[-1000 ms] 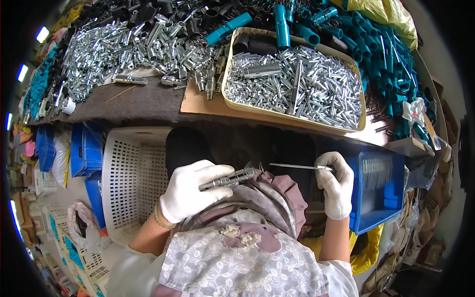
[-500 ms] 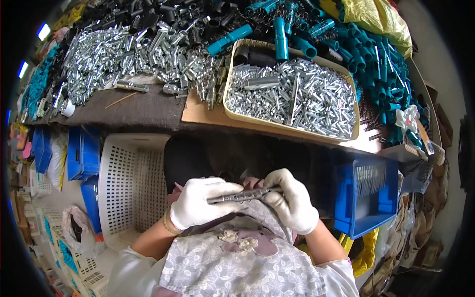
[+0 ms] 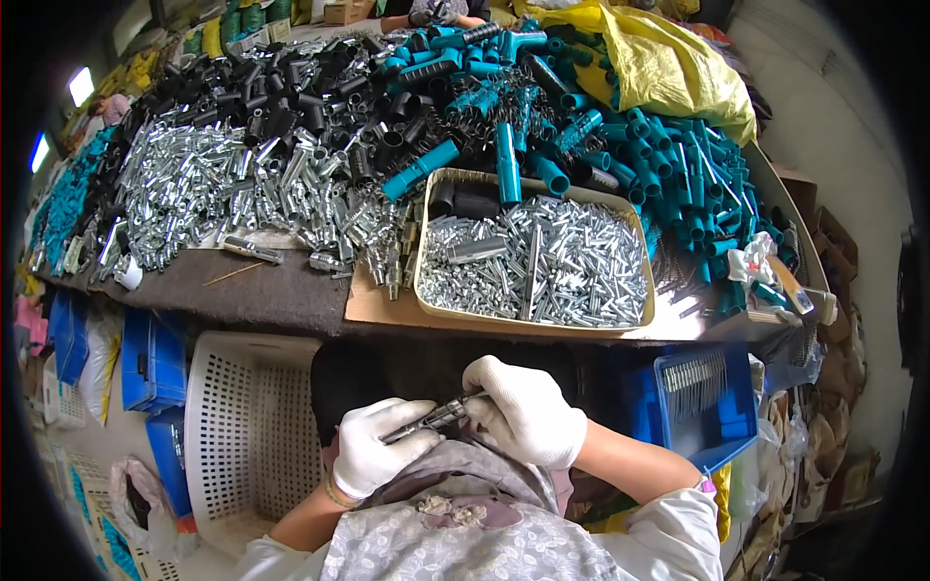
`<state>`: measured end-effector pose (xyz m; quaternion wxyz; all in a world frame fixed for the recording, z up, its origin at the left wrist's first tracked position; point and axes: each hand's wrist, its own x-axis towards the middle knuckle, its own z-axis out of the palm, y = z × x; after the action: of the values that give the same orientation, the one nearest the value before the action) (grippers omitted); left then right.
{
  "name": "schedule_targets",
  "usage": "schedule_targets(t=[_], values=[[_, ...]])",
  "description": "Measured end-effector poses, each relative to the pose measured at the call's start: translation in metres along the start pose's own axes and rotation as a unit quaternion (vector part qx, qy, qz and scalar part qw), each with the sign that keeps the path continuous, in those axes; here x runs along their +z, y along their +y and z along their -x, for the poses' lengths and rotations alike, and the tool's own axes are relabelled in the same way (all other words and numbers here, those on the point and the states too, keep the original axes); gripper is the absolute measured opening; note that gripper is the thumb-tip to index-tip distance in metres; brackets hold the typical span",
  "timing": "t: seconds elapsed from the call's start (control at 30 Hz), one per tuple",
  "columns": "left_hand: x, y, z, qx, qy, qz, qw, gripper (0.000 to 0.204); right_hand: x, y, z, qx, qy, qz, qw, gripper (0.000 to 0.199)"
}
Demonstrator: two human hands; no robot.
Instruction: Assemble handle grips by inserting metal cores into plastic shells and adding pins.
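Note:
In white knitted gloves, both my hands meet over my lap, in front of the bench. A slim silvery metal cylindrical part (image 3: 443, 417) lies between them, its right end tilted up. My left hand (image 3: 376, 447) is closed round its left end, thumb and fingers on either side. At the other end, my right hand (image 3: 531, 416) pinches it with bent fingers, which hide that tip. Beyond the hands, on the bench, sits a cream tray (image 3: 523, 323) heaped with small shiny metal pins, a few larger tubes lying on top.
Heaps of silvery sleeves (image 3: 184, 184), black tubes (image 3: 291, 107) and teal tubes (image 3: 668, 165) cover the bench. A white perforated basket (image 3: 247, 436) stands at my left, a blue bin (image 3: 712, 441) at my right. Across the bench, a person's gloved hands (image 3: 433, 15) show.
The view has tilted up, showing more of the bench's far side. My right hand has turned and shifted left along the metal part, whose right end now points higher.

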<state>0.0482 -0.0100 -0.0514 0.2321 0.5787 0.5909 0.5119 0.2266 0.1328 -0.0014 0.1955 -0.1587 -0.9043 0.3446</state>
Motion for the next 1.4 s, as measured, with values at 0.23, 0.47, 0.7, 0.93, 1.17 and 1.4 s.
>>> schedule_targets(t=[0.23, 0.47, 0.7, 0.93, 1.17, 1.4], values=[[-0.017, 0.009, -0.013, 0.039, 0.056, -0.034, 0.997, 0.034, -0.007, 0.002, -0.021, 0.062, 0.015, -0.228, 0.972, 0.028], [-0.027, 0.005, -0.012, 0.036, 0.050, -0.053, 0.997, 0.036, 0.029, 0.000, -0.013, 0.168, 0.072, -0.527, 0.830, 0.050], [-0.029, 0.003, -0.012, 0.042, 0.039, -0.095, 0.994, 0.034, 0.044, -0.002, -0.012, 0.213, 0.085, -0.536, 0.813, 0.048], [-0.028, -0.006, -0.013, 0.023, 0.037, -0.056, 0.998, 0.033, 0.035, 0.002, -0.015, 0.256, -0.028, -0.464, 0.848, 0.061], [-0.040, -0.016, -0.010, 0.080, 0.097, -0.050, 0.991, 0.036, -0.041, 0.007, -0.102, -0.003, 0.126, 0.071, 0.989, 0.018], [-0.046, -0.009, 0.004, 0.034, 0.122, -0.048, 0.991, 0.034, -0.054, 0.071, -0.247, -0.116, 0.012, 0.407, 0.906, 0.016]])
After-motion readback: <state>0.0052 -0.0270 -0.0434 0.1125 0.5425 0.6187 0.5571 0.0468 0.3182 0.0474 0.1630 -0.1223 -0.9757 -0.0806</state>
